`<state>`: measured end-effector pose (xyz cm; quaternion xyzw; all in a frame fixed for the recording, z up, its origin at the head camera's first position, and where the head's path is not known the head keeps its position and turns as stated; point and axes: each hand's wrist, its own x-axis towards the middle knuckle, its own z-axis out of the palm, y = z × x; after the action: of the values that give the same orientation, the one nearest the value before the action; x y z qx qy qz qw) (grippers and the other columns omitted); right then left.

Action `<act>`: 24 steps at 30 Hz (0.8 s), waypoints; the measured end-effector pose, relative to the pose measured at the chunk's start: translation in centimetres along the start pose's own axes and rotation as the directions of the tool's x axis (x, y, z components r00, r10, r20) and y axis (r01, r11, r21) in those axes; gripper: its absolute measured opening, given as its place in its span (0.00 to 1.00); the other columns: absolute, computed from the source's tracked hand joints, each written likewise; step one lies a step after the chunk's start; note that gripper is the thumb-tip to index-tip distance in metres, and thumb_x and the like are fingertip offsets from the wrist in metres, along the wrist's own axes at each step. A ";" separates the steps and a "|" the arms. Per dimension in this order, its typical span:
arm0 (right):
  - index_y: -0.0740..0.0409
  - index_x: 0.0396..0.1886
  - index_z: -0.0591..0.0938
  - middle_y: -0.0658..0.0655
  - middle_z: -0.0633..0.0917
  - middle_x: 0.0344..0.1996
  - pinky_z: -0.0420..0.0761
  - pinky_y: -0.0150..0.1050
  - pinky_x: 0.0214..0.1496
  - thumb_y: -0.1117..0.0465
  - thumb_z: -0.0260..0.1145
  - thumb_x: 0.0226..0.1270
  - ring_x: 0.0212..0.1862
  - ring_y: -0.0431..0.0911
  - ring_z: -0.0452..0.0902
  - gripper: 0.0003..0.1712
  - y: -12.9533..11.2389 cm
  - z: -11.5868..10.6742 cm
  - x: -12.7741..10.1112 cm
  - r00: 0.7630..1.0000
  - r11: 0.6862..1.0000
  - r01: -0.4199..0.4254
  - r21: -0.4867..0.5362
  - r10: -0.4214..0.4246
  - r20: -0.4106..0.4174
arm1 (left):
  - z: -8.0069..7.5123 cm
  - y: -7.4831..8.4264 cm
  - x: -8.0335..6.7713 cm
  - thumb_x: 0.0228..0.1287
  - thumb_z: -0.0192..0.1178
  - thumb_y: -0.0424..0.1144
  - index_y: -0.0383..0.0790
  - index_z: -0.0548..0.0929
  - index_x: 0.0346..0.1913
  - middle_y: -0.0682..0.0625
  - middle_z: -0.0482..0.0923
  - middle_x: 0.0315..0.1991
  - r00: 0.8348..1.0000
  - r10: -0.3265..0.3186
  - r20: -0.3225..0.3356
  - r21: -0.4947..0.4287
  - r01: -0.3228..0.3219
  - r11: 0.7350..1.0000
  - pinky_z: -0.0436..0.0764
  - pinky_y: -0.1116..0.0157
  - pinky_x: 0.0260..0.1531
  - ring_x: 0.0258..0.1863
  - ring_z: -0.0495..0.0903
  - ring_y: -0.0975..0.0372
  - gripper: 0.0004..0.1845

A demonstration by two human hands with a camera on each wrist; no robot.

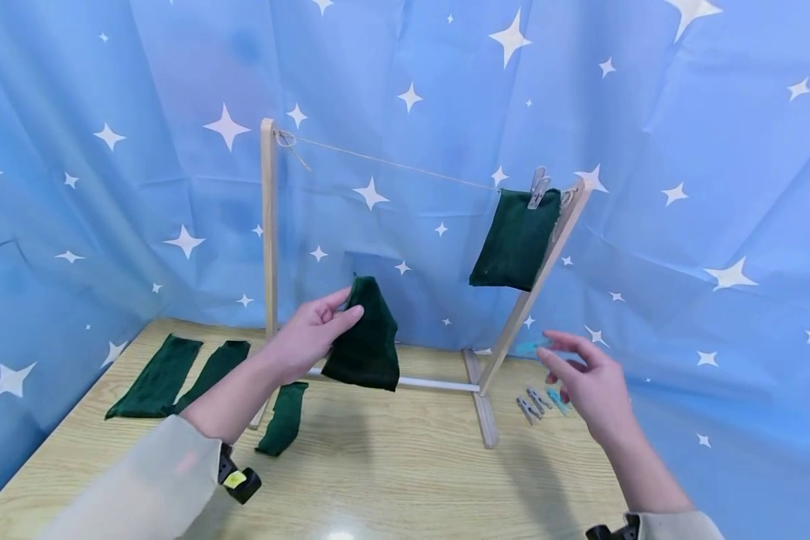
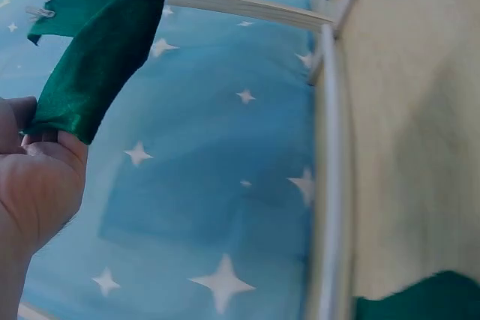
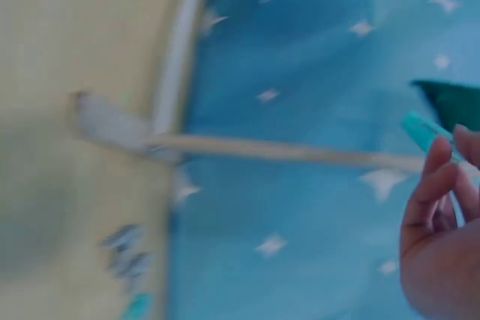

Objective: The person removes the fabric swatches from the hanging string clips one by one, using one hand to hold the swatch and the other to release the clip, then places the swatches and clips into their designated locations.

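Note:
My left hand (image 1: 346, 309) is raised above the table and pinches the top of a dark green cloth (image 1: 367, 341), which hangs from its thumb and fingers. The left wrist view shows that hand (image 2: 37, 177) with the cloth (image 2: 97, 65) draped from its fingertips. My right hand (image 1: 552, 352) hovers right of the wooden drying rack (image 1: 268, 225) and holds a teal clothespin (image 1: 529, 348). In the right wrist view the clothespin (image 3: 422, 131) sticks out past its curled fingers (image 3: 439, 185). A second green cloth (image 1: 516, 240) hangs from the rack's string, fixed by a clothespin (image 1: 538, 187).
Three more green cloths (image 1: 155, 375) (image 1: 212, 369) (image 1: 283, 417) lie on the wooden table (image 1: 405, 472) at the left. A few loose clothespins (image 1: 536, 402) lie by the rack's right foot. A blue star-printed curtain (image 1: 702, 150) closes off the back and sides.

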<state>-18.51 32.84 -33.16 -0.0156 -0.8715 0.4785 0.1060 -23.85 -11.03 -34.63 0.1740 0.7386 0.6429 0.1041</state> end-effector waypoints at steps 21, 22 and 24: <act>0.73 0.78 0.69 0.54 0.86 0.45 0.85 0.39 0.33 0.55 0.69 0.82 0.36 0.42 0.87 0.37 18.9 -2.0 -0.8 0.909 0.903 -0.416 -0.103 0.418 -0.008 | 1.6 -7.5 -3.1 0.89 0.53 0.53 0.43 0.49 0.91 0.39 0.56 0.88 0.988 -0.141 0.062 -0.160 0.150 0.976 0.56 0.27 0.80 0.89 0.50 0.42 0.41; 0.74 0.77 0.70 0.56 0.86 0.45 0.85 0.39 0.33 0.55 0.69 0.81 0.36 0.43 0.86 0.37 19.4 -2.1 -0.7 0.909 0.902 -0.416 -0.111 0.417 -0.019 | 1.7 -7.8 -3.2 0.89 0.53 0.53 0.43 0.50 0.91 0.39 0.58 0.88 0.987 -0.146 0.061 -0.166 0.154 0.974 0.57 0.28 0.80 0.89 0.52 0.42 0.41; 0.74 0.76 0.71 0.58 0.87 0.45 0.85 0.39 0.33 0.54 0.70 0.79 0.36 0.43 0.85 0.37 20.3 -2.1 -0.6 0.908 0.898 -0.419 -0.138 0.417 -0.046 | 1.9 -8.3 -3.3 0.89 0.53 0.52 0.41 0.50 0.91 0.38 0.59 0.87 0.986 -0.154 0.061 -0.167 0.162 0.973 0.58 0.30 0.81 0.88 0.53 0.42 0.40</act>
<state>-19.00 45.54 -49.20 -0.2134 -0.8794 0.4254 0.0061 -21.07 -11.52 -43.30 0.1205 0.6895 0.6893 0.1870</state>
